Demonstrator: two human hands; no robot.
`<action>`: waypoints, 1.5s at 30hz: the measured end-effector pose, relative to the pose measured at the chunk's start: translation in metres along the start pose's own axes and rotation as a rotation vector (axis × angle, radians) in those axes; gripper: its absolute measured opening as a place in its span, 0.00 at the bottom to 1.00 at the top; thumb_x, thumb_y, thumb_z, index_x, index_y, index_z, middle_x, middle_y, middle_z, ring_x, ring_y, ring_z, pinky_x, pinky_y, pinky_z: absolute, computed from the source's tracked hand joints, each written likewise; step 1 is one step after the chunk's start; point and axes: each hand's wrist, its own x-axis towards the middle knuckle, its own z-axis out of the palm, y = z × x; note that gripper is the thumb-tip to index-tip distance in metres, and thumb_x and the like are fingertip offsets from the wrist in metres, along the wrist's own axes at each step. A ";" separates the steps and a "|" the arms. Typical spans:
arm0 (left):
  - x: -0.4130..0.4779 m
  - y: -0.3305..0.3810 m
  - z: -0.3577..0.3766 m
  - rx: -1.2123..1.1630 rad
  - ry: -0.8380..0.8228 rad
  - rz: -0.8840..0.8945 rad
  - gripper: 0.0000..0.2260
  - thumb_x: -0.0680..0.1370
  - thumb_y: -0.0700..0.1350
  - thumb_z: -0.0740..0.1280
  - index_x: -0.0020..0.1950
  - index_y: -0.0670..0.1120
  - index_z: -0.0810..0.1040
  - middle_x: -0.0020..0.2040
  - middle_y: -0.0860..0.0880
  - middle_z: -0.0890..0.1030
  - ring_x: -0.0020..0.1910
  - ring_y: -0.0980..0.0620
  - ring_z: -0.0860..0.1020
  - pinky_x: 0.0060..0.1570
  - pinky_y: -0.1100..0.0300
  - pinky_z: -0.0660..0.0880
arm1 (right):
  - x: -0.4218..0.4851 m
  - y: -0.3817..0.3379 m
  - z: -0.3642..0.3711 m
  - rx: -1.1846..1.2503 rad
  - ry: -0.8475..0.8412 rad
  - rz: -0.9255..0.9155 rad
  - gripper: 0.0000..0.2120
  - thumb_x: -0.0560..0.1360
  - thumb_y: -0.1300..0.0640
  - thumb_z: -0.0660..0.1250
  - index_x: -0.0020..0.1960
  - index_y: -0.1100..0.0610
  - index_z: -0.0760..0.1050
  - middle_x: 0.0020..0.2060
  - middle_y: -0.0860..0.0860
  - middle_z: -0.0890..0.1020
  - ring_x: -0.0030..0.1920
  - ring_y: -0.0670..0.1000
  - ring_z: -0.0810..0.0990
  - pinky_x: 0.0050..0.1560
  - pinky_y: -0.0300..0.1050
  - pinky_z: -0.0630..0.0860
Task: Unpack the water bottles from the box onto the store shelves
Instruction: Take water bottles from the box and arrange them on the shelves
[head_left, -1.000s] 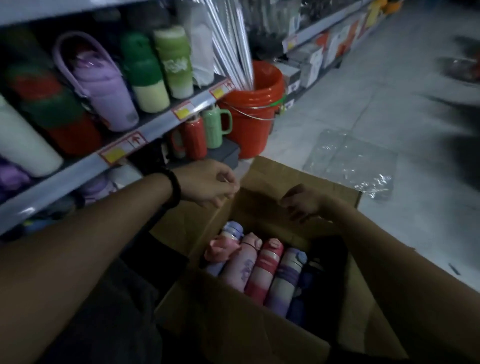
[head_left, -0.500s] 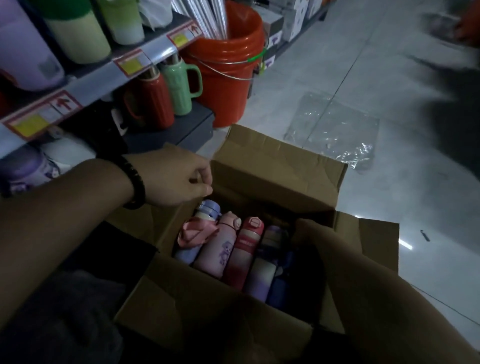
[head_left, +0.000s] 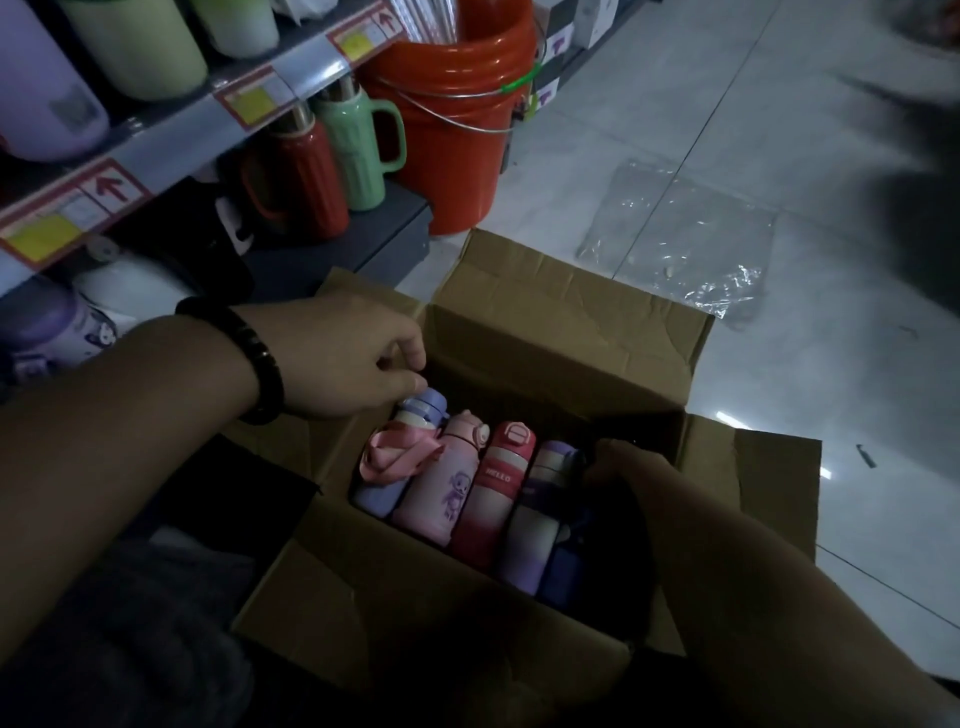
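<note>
On the pale tiled floor (head_left: 769, 104) in front of the store shelves sits an open brown cardboard box (head_left: 561, 358), its flaps folded outward. Inside it a row of water bottles lies side by side, caps toward the far wall. At the left is a periwinkle bottle (head_left: 376, 499) with a pink strap (head_left: 400, 457) across it. Next come a pink bottle printed with a cartoon figure (head_left: 441, 499), a red-and-pink bottle (head_left: 496, 499) and a purple-and-cream bottle (head_left: 537, 525). A dark blue bottle (head_left: 563, 569) at the right is half lost in shadow.

The left hand (head_left: 337, 358), with a black bead bracelet (head_left: 254, 364) on its wrist, hovers over the box's left corner with its fingers (head_left: 410, 348) curled in. The thumb tip sits right at the periwinkle bottle's cap — whether it actually has hold of the cap I cannot tell. The right hand (head_left: 628, 467) reaches down into the right side of the box, just beside the purple-and-cream bottle. Its fingers dip into the dark, so I cannot tell how far open they are or whether they hold anything.

Left of the box, a grey shelf rail (head_left: 311, 65) carries yellow price labels. Below it a red flask (head_left: 306, 182) and a green handled flask (head_left: 358, 145) stand together on the bottom shelf, with an orange plastic bucket (head_left: 452, 130) just beside them. A clear plastic bag (head_left: 680, 234) lies flat on the floor beyond the box.
</note>
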 end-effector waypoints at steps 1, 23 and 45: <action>0.000 -0.001 0.000 0.007 0.002 -0.001 0.14 0.80 0.58 0.68 0.64 0.56 0.80 0.58 0.54 0.82 0.59 0.55 0.80 0.62 0.52 0.77 | -0.032 -0.014 -0.014 -0.002 -0.002 0.013 0.32 0.59 0.38 0.81 0.61 0.44 0.79 0.57 0.51 0.81 0.57 0.58 0.81 0.53 0.52 0.78; -0.015 0.006 -0.018 0.118 -0.195 -0.050 0.21 0.82 0.62 0.64 0.71 0.53 0.77 0.71 0.52 0.77 0.71 0.52 0.72 0.70 0.57 0.68 | -0.282 -0.157 -0.146 -0.224 -0.135 -0.153 0.34 0.62 0.43 0.85 0.62 0.58 0.82 0.57 0.55 0.86 0.56 0.59 0.86 0.55 0.52 0.83; -0.101 -0.004 -0.002 -0.435 0.753 -0.074 0.23 0.83 0.35 0.63 0.78 0.33 0.63 0.79 0.41 0.65 0.75 0.45 0.70 0.71 0.57 0.62 | -0.540 -0.286 -0.214 0.147 0.416 -1.031 0.21 0.70 0.32 0.76 0.35 0.49 0.81 0.26 0.37 0.82 0.26 0.36 0.78 0.26 0.30 0.69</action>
